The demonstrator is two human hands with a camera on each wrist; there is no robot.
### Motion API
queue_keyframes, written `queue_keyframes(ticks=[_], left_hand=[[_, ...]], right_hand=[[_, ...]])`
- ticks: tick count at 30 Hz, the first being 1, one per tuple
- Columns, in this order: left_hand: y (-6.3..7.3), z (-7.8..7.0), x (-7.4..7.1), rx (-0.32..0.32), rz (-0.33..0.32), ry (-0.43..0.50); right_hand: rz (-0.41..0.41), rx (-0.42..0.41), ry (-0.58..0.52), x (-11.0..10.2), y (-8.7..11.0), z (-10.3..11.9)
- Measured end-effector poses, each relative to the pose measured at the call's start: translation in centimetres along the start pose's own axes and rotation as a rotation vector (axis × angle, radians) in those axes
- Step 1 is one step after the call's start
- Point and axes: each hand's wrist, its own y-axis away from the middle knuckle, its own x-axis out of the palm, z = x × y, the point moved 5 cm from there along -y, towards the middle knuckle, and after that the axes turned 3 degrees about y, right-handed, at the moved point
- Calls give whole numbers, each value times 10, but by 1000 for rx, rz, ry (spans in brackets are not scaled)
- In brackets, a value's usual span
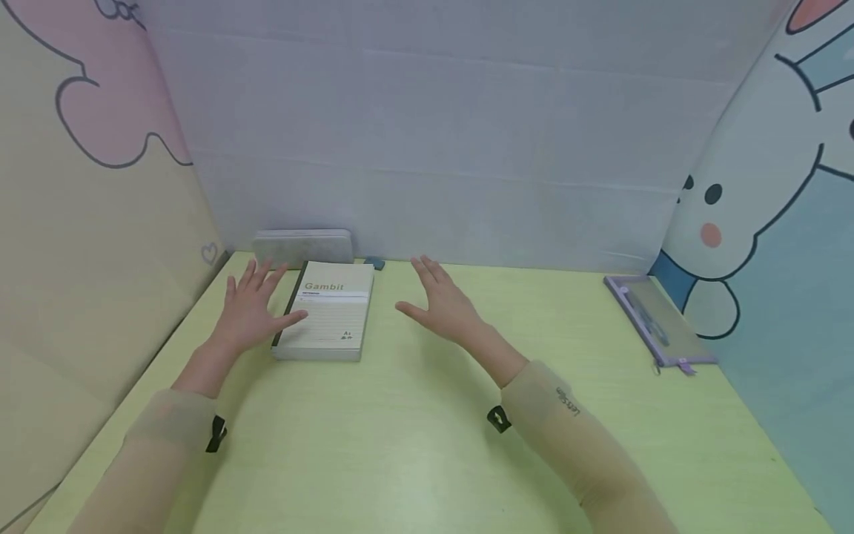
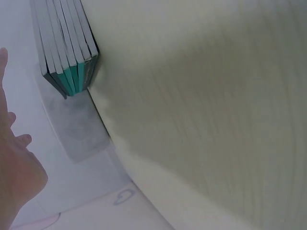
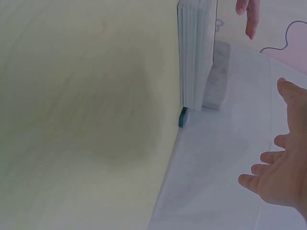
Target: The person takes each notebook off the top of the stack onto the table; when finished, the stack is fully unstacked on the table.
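A stack of notebooks (image 1: 327, 308), the top cover printed "Gambit", lies toward the back left of the table. Its layered edges show in both wrist views, with dark and green spines in the left one. My left hand (image 1: 248, 311) is spread at the stack's left side, its thumb overlapping the cover in the head view. To the right of the stack my right hand (image 1: 443, 304) is held over the table, fingers straight and thumb out, holding nothing. Behind the notebooks a pale grey flat case (image 1: 303, 246) leans by the back wall. A small blue object (image 1: 375, 262) sits beside it.
A purple-edged zip pouch (image 1: 660, 322) with pens inside lies at the table's right edge. Printed cloth walls (image 1: 467, 148) enclose the light green table (image 1: 400, 445) at the back and both sides.
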Motion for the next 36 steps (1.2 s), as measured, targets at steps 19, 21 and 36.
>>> queue_keyframes(ticks=[19,21,36], left_hand=[[-10,22,33,-72,257,144],[-9,23,35,-90,279,173],[-4,28,40,-172,361,273]], right_hand=[[168,157,-370,93,-40,25],[178,145,-389,98,-41,29],[247,186,-467,108,-33,43]])
